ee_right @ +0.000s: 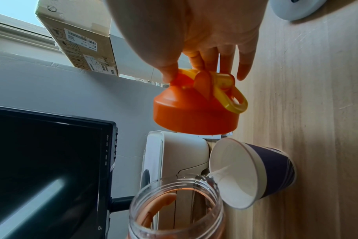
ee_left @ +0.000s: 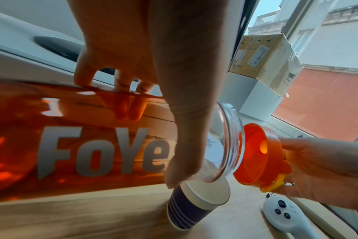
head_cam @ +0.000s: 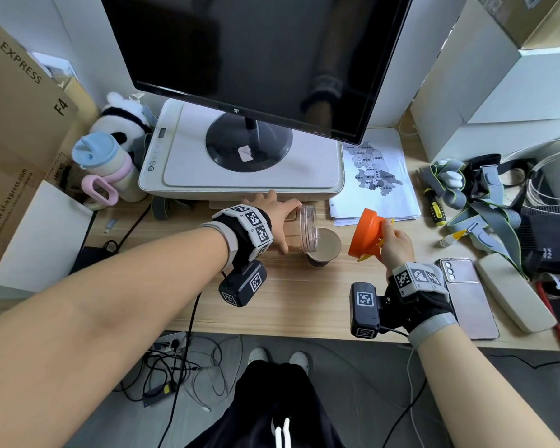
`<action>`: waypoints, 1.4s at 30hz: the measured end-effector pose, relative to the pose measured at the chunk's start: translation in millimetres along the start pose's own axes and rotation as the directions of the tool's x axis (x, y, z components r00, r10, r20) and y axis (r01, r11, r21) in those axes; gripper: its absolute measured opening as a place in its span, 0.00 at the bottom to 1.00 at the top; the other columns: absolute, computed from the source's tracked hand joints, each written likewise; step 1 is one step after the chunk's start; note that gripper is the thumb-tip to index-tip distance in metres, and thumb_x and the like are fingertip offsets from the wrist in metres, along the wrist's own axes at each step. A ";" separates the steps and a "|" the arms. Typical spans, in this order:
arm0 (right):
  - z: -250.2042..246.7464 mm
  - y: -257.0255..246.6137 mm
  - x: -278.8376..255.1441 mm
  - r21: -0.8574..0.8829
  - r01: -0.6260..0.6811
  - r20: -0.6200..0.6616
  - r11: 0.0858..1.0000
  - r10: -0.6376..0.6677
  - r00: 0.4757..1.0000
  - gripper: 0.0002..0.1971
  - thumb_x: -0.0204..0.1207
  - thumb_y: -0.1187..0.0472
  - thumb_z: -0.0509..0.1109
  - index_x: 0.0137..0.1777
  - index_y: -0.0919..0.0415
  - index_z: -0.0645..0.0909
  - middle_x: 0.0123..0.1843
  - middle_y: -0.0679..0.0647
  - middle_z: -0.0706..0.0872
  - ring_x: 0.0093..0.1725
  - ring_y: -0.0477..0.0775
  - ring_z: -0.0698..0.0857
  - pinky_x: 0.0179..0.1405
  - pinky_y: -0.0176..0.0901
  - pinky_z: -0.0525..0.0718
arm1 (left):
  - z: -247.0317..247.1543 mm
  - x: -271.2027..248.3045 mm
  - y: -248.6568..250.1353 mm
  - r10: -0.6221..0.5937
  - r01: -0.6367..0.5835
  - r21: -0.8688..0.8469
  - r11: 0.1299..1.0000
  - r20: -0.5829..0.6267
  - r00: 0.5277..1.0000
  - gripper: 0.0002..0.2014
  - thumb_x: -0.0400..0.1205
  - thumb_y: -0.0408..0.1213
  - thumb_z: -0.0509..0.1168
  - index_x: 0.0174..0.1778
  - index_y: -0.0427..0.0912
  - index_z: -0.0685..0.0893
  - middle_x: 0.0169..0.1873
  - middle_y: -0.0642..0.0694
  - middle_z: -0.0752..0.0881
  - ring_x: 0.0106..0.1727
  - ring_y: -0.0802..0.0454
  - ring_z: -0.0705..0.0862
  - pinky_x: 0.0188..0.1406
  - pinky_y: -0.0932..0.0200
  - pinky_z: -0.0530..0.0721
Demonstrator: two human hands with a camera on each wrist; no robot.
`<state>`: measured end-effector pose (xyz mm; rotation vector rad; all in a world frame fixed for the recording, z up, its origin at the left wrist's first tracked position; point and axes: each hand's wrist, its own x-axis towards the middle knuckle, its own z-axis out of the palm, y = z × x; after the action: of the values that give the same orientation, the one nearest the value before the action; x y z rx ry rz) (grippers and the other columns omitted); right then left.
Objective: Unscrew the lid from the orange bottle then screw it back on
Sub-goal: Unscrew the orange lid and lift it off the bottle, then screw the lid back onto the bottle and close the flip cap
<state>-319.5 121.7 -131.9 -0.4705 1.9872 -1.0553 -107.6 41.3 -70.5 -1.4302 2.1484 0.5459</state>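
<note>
**Lid off, bottle tipped over the cup**

We see the left hand [head_cam: 277, 218] wrapped around the orange bottle [ee_left: 82, 142], thumb on the near side and the fingers [ee_left: 123, 84] curled over the far side. The bottle is lifted off the desk [head_cam: 272, 302] and tilted almost flat, with its clear open mouth [ee_right: 176, 208] over the rim of a paper cup [head_cam: 324, 248] that stands on the desk. In the right wrist view a thin stream of clear liquid runs from the mouth into the cup [ee_right: 253, 173].

The right hand [head_cam: 396, 247] holds the lid [head_cam: 367, 232] in the air, just to the right of the bottle's mouth and clear of it. We see the thumb and fingertips [ee_right: 170, 74] pinching the raised top of the lid, beside its yellow loop [ee_right: 234, 100]; the little finger sticks out straight and touches nothing. The hollow underside of the lid [ee_left: 257, 155] faces the bottle's mouth. The two hands are apart, each busy with its own piece.

Behind the hands a monitor [head_cam: 256, 59] stands on a white printer [head_cam: 240, 176]. A stack of paper with a map [head_cam: 374, 176] lies to the right of the printer, and a phone [head_cam: 467, 295] lies on the desk beside the right wrist. A white game controller [ee_left: 284, 213] rests on the desk near the cup.
</note>
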 end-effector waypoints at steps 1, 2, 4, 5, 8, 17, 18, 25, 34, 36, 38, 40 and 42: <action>-0.2 0.4 0.8 0.005 0.004 0.002 1.000 -0.004 1.000 0.25 0.80 0.45 0.56 0.57 0.69 0.76 0.51 0.62 0.78 0.54 0.61 0.78 0.69 0.67 0.77 | 1.4 0.6 -0.9 0.003 -0.004 -0.029 1.000 -0.002 1.000 0.52 0.59 0.52 0.80 0.78 0.61 0.59 0.71 0.38 0.67 0.74 0.33 0.68 0.67 0.31 0.72; -0.6 0.2 1.0 0.010 0.005 0.005 1.000 -0.005 1.000 0.24 0.80 0.45 0.56 0.55 0.68 0.76 0.52 0.62 0.78 0.55 0.61 0.78 0.69 0.67 0.77 | 3.1 1.1 -2.0 0.009 -0.009 -0.058 0.998 -0.012 1.000 0.52 0.59 0.52 0.80 0.78 0.61 0.59 0.70 0.38 0.68 0.73 0.34 0.70 0.66 0.34 0.74; -1.6 0.3 1.9 0.022 -0.001 0.011 1.000 0.000 1.000 0.24 0.79 0.44 0.57 0.56 0.67 0.76 0.52 0.61 0.78 0.56 0.61 0.79 0.69 0.66 0.77 | 7.7 1.5 -4.6 0.026 -0.030 -0.126 0.992 -0.035 0.999 0.53 0.59 0.52 0.80 0.78 0.60 0.58 0.68 0.38 0.70 0.69 0.34 0.75 0.62 0.39 0.78; -2.0 0.7 3.3 0.021 -0.001 0.012 1.000 0.001 1.000 0.24 0.79 0.43 0.57 0.56 0.67 0.75 0.52 0.61 0.78 0.56 0.61 0.79 0.69 0.67 0.77 | 10.2 1.6 -6.1 0.037 -0.044 -0.175 0.984 -0.040 0.999 0.53 0.59 0.52 0.81 0.78 0.59 0.58 0.67 0.39 0.71 0.67 0.35 0.77 0.61 0.41 0.80; -2.9 -0.4 4.4 0.019 0.005 0.011 1.000 -0.005 1.000 0.21 0.78 0.42 0.57 0.50 0.63 0.73 0.45 0.58 0.79 0.53 0.61 0.79 0.68 0.68 0.78 | 19.7 2.7 -12.1 0.084 -0.106 -0.359 0.927 -0.077 0.994 0.54 0.56 0.50 0.82 0.77 0.57 0.60 0.64 0.40 0.74 0.63 0.37 0.79 0.65 0.44 0.80; 3.6 -25.7 -9.1 -0.017 0.133 0.099 0.991 -0.131 0.986 0.21 0.78 0.44 0.60 0.54 0.64 0.76 0.39 0.52 0.77 0.50 0.59 0.79 0.64 0.70 0.80 | 56.0 4.3 -36.6 0.014 -0.227 -0.804 0.549 -0.263 0.965 0.51 0.58 0.34 0.84 0.76 0.44 0.66 0.68 0.49 0.79 0.70 0.51 0.77 0.72 0.55 0.73; 5.0 -32.2 -13.1 -0.034 0.165 0.122 0.986 -0.160 0.980 0.21 0.78 0.45 0.61 0.54 0.65 0.76 0.39 0.51 0.78 0.50 0.59 0.79 0.62 0.70 0.81 | 59.1 4.0 -37.0 -0.008 -0.238 -0.827 0.509 -0.281 0.960 0.51 0.58 0.33 0.84 0.76 0.44 0.66 0.68 0.49 0.78 0.70 0.51 0.77 0.73 0.55 0.73; 27.6 -77.5 -42.1 -0.172 0.412 0.314 0.895 -0.347 0.884 0.19 0.77 0.47 0.64 0.55 0.64 0.79 0.46 0.55 0.82 0.51 0.59 0.82 0.58 0.66 0.84 | 76.0 2.7 -46.4 -0.083 -0.237 -0.887 0.397 -0.292 0.953 0.51 0.56 0.31 0.84 0.75 0.45 0.68 0.66 0.49 0.79 0.69 0.49 0.77 0.73 0.53 0.74; 79.1 -108.7 -76.6 -0.417 0.719 0.584 0.556 -0.442 0.681 0.20 0.70 0.49 0.72 0.58 0.60 0.81 0.60 0.57 0.85 0.58 0.58 0.83 0.57 0.53 0.83 | 79.0 2.3 -48.8 -0.078 -0.187 -0.867 0.462 -0.250 0.965 0.40 0.54 0.34 0.81 0.64 0.45 0.75 0.50 0.42 0.87 0.52 0.44 0.86 0.51 0.47 0.87; 89.9 -111.4 -80.7 -0.434 0.776 0.637 0.457 -0.454 0.623 0.20 0.70 0.49 0.72 0.58 0.59 0.81 0.60 0.57 0.84 0.58 0.58 0.83 0.56 0.51 0.81 | 79.3 2.3 -49.9 -0.076 -0.185 -0.864 0.469 -0.249 0.966 0.34 0.58 0.28 0.80 0.61 0.41 0.77 0.47 0.40 0.88 0.50 0.42 0.86 0.52 0.48 0.86; 99.4 -112.5 -83.3 -0.464 0.814 0.683 0.350 -0.443 0.580 0.20 0.69 0.48 0.72 0.58 0.57 0.81 0.59 0.56 0.83 0.57 0.57 0.82 0.55 0.50 0.80 | 80.6 -0.2 -50.6 -0.067 -0.189 -0.877 0.443 -0.243 0.968 0.36 0.58 0.30 0.80 0.63 0.38 0.77 0.53 0.37 0.88 0.56 0.40 0.86 0.60 0.45 0.84; 107.0 -112.8 -85.2 -0.484 0.832 0.719 0.271 -0.418 0.555 0.21 0.69 0.47 0.72 0.59 0.55 0.80 0.58 0.55 0.83 0.57 0.57 0.81 0.56 0.51 0.80 | 83.9 -1.0 -52.3 -0.068 -0.192 -0.880 0.435 -0.245 0.967 0.45 0.52 0.41 0.80 0.68 0.41 0.74 0.59 0.39 0.87 0.61 0.42 0.85 0.64 0.44 0.82; 112.2 -113.1 -87.0 -0.490 0.844 0.750 0.218 -0.389 0.536 0.22 0.68 0.46 0.72 0.60 0.55 0.80 0.59 0.55 0.82 0.58 0.57 0.80 0.55 0.49 0.78 | 89.1 2.9 -55.1 -0.070 -0.184 -0.881 0.436 -0.237 0.969 0.50 0.47 0.49 0.78 0.69 0.46 0.73 0.60 0.44 0.86 0.61 0.44 0.85 0.65 0.44 0.82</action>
<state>-183.2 54.6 -32.6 -2.0850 1.6558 -0.1830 -41.2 70.4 -146.2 -2.0151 2.1320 1.8799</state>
